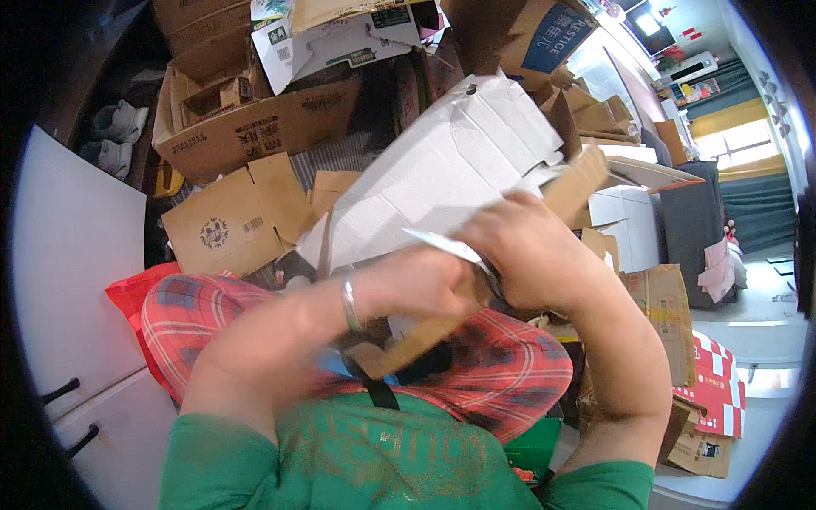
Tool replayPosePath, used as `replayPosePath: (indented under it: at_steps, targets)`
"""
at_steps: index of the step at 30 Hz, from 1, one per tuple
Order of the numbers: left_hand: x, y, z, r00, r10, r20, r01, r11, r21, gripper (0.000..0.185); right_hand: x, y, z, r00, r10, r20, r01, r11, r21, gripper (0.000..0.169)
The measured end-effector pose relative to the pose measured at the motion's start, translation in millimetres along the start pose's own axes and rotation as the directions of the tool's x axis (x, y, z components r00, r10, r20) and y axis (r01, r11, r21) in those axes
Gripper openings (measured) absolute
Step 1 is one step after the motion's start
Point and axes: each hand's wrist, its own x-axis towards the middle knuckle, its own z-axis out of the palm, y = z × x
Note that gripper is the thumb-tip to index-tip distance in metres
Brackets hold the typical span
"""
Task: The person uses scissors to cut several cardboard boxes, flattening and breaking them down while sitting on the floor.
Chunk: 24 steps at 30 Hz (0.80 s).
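Both hands meet in front of me above my crossed legs, blurred by motion. My left hand (424, 284), with a silver bangle at the wrist, is closed on a brown cardboard piece (421, 344) that hangs over my lap. My right hand (513, 248) grips a tool with a pale metal blade (443, 244) and a dark part near the palm; whether it is a knife or scissors I cannot tell. Its blade points left, above my left hand. Just beyond lies a large, creased sheet of white cardboard (440, 159), partly hidden by the right hand.
A flattened brown carton (223, 223) lies to the left beyond my knee. Open brown box (255, 137) and printed white carton (344, 48) stand farther off. More cartons (660, 319) stack at the right, by a red-and-white checked box (717, 382). White cabinet doors (83, 255) border the left.
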Motion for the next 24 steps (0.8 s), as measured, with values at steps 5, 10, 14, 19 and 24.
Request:
replayPosePath:
  at_steps: [5,10,14,19,24]
  targets:
    - [1,6,60,0.902,0.124,0.414,0.122,0.846,-0.519,0.036,-109,-23,13,0.944,0.304,0.131,-0.271,0.936,-0.223,0.021]
    - [10,-80,42,0.960,-0.273,0.054,0.175,0.743,0.646,0.034,-187,-25,53,0.849,0.521,0.090,-0.486,0.836,-0.255,0.009]
    - [-2,-112,8,0.935,0.051,-0.351,0.298,0.421,0.856,0.023,-196,-37,74,0.865,0.502,-0.028,-0.495,0.841,-0.219,0.012]
    - [-2,-108,-50,0.662,0.549,-0.510,0.503,0.179,0.846,0.035,-177,-81,100,0.940,0.342,-0.019,-0.342,0.938,-0.061,0.020]
    - [-18,-131,-92,0.609,-0.124,-0.784,0.701,0.546,0.458,0.020,-183,-84,104,0.913,0.398,-0.086,-0.399,0.917,0.000,0.025]
